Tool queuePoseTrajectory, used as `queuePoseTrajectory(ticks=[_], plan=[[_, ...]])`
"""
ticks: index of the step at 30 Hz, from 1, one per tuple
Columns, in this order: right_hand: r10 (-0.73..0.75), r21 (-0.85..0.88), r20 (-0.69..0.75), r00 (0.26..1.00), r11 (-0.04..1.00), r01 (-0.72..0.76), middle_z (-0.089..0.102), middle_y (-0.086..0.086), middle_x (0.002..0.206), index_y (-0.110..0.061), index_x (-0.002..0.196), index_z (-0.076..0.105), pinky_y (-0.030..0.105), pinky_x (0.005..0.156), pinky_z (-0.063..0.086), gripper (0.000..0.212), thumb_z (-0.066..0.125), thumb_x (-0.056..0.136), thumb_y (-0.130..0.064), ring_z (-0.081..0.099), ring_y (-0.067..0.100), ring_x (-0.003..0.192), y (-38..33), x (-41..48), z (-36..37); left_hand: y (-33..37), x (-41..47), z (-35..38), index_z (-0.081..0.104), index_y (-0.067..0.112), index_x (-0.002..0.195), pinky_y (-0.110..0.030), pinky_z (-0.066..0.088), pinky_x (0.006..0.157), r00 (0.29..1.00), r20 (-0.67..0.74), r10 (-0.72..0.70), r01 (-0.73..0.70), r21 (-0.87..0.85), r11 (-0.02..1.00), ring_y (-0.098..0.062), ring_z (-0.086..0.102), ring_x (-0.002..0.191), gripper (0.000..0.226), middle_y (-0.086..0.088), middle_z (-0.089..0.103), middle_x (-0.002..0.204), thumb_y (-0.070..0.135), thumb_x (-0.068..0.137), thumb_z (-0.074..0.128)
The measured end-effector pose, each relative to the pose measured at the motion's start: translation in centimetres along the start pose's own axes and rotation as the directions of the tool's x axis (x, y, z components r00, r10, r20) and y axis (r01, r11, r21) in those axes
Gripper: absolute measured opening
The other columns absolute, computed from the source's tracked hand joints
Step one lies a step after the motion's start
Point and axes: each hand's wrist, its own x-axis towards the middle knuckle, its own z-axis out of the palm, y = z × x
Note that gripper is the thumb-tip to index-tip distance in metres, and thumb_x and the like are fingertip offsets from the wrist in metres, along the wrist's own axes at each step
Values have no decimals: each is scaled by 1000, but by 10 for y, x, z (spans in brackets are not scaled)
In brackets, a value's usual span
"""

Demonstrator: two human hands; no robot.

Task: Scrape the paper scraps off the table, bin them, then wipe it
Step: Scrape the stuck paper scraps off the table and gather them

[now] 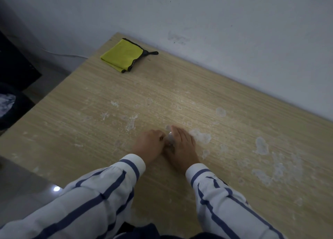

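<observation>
Whitish paper scraps [201,136] are stuck in patches across the light wooden table [90,130], thickest at the right [261,145]. My left hand [150,145] is curled, its fingertips pinched against a small grey-white paper wad [170,139]. My right hand [182,145] stands on its edge with the fingers straight and together, pressed against the other side of the wad. A folded yellow cloth [122,55] with a black trim lies at the table's far left corner, well away from both hands.
A dark bin [10,105] with white scraps inside stands on the floor left of the table. A white wall [234,31] runs along the table's far edge. A black cabinet [14,63] is behind the bin.
</observation>
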Motion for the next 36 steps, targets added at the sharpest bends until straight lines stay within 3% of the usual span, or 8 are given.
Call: queuePoseTrajectory(ticks=[5, 12, 17, 22, 28, 31, 34, 36], plan=[[-44, -82, -13, 999, 996, 43, 46, 8, 137, -17, 137, 38, 48, 102, 29, 64, 29, 87, -55, 38, 33, 125, -1, 2, 2, -6, -1, 1, 71, 17, 98, -36, 51, 79, 999, 33, -20, 23, -72, 997, -22, 60, 82, 23, -5, 64, 95, 18, 91, 49], [-115, -171, -56, 992, 980, 104, 56, 7, 110, -18, 106, 55, 40, 79, 38, 25, 39, 88, -24, 49, 32, 97, -2, 3, 11, -5, -3, -5, 58, 20, 103, -30, 50, 76, 994, -49, -99, 82, -269, 960, -16, 60, 86, 14, 0, 66, 96, 23, 90, 56], [-16, -94, -94, 995, 996, 8, 55, 8, 113, -15, 102, 58, 44, 92, 38, 22, 42, 87, -13, 46, 32, 106, -3, 6, 12, -12, -16, 6, 55, 14, 121, -28, 45, 89, 989, -148, 22, -66, -303, 951, -16, 56, 104, 29, -4, 61, 117, 9, 93, 48], [-148, -134, 7, 989, 980, 147, 44, 15, 140, -15, 132, 45, 45, 111, 18, 44, 34, 90, -24, 35, 34, 132, -9, 2, 18, -19, -23, 15, 53, 17, 124, -33, 45, 95, 973, -230, -15, -86, -421, 903, -15, 54, 109, 34, -2, 58, 123, 7, 94, 42], [-48, -73, -126, 991, 997, 39, 59, 11, 86, -8, 81, 61, 39, 70, 45, 27, 35, 81, -12, 51, 29, 78, -8, 7, 16, -18, -22, 10, 51, 19, 129, -31, 41, 99, 977, -186, -102, -8, -511, 859, -14, 51, 116, 36, 1, 55, 129, 9, 96, 43], [247, 230, -184, 951, 952, -202, 56, 12, 88, -3, 79, 58, 35, 70, 42, 20, 42, 90, -8, 49, 25, 79, -21, 14, 7, -10, -19, 5, 52, 23, 128, -36, 42, 102, 983, -25, -184, 111, -717, 688, -12, 54, 114, 34, 4, 58, 124, 17, 97, 42], [516, 732, 42, 856, 567, -378, 63, 6, 83, -11, 83, 60, 26, 57, 44, 20, 43, 93, -13, 57, 19, 71, -46, 17, -9, 5, -16, 3, 64, 21, 114, -43, 49, 94, 951, 164, -262, 274, -839, 469, -18, 64, 100, 32, -3, 69, 107, 33, 95, 40], [530, 849, 122, 839, 382, -365, 65, 5, 78, -16, 78, 60, 29, 59, 51, 19, 46, 90, -15, 61, 19, 70, -59, 16, -9, 17, -16, 1, 66, 14, 110, -40, 52, 87, 897, 345, -278, 402, -897, 182, -22, 65, 98, 37, -9, 71, 102, 35, 98, 38]])
